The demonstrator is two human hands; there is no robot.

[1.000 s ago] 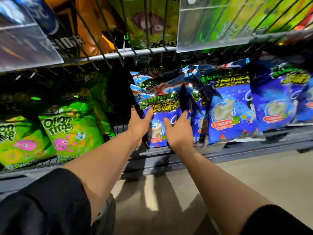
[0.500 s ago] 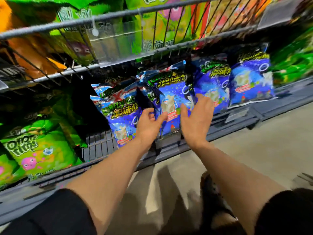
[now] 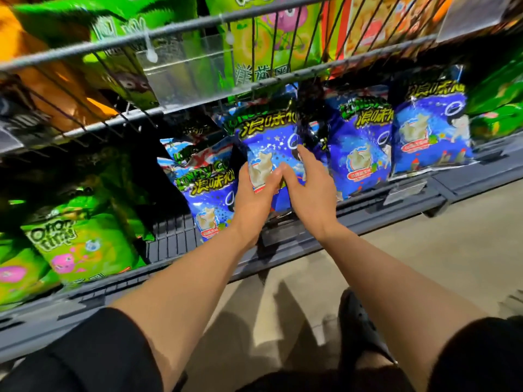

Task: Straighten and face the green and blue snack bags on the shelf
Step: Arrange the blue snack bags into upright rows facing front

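I look at a low shelf (image 3: 376, 206) that carries blue snack bags in the middle and green ones at both ends. Both my hands are on one upright blue bag (image 3: 268, 140). My left hand (image 3: 253, 198) grips its left edge with the thumb on the front. My right hand (image 3: 310, 188) holds its right side, the thumb lying across the front beside my left thumb. Another blue bag (image 3: 209, 202) leans tilted just to the left. Two more blue bags (image 3: 360, 154) (image 3: 430, 134) stand to the right. Green bags (image 3: 82, 244) stand at the far left.
A wire shelf (image 3: 181, 26) with green, orange and red bags hangs close above the blue row. More green bags (image 3: 498, 108) fill the far right. A price-tag holder (image 3: 404, 190) sticks out of the shelf's front rail. My black shoe (image 3: 359, 329) is on the floor below.
My hands left the leftmost blue bag, moved right, and closed from both sides on the neighbouring blue bag. The view swung to the right and tilted.
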